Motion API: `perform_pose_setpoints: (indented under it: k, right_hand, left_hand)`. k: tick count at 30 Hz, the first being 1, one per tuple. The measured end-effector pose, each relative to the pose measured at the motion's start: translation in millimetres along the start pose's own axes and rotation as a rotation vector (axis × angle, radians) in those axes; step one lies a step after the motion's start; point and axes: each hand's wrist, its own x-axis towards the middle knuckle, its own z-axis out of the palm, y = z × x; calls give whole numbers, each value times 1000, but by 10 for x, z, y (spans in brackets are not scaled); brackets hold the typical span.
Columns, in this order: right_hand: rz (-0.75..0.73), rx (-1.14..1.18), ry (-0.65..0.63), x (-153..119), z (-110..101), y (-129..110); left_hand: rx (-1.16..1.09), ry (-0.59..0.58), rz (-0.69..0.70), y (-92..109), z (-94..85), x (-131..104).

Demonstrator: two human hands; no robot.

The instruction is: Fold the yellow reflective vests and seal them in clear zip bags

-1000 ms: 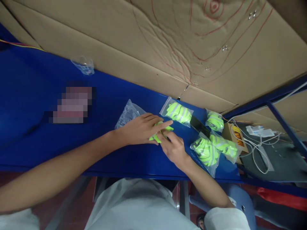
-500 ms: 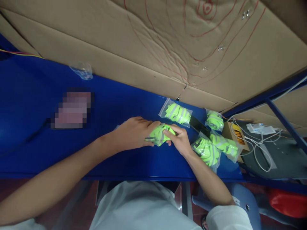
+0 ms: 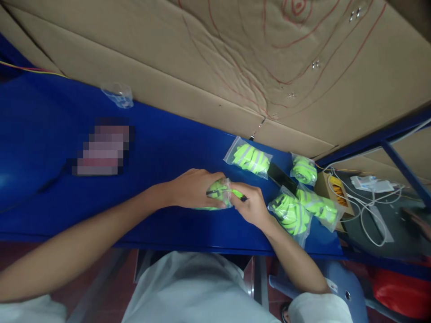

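My left hand is wrapped round a clear plastic bag holding a neon yellow-green reflective strap with grey bands. At the bag's right end, my right hand pinches a bit of the neon strap that shows outside the plastic. My fingers hide part of the bag. Similar bagged straps lie to the right: one bag behind my right hand, a bag beside my right wrist, another partly against it, and a rolled one farther back.
A dark flat object lies among the bags on the blue table. A crumpled clear bag and a pixelated rectangular device are on the left. Cardboard stands behind. White cables and an open box are at right.
My right hand has shifted slightly right along the bag and now pinches neon strap at its end. My left hand covers more of the bag. The view has shifted slightly.
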Motion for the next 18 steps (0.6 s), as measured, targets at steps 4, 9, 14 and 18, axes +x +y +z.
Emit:
perform_pose_setpoints:
  k: [4,9,14,18]
  right_hand:
    - [247,211,-83,-10,12,27]
    - [273,286,-189,25,31,-34]
    - [259,257,-266,68,-65,-91]
    - [402,450,-315,68,-220,-91]
  left_hand:
    - [-158,-23,7,78,-1,-3]
    - [-578,-267,-9,8,-36,41]
    - [-848,-386,-23,-104,33,92]
    - [-961,-311,-129,-123,81,96]
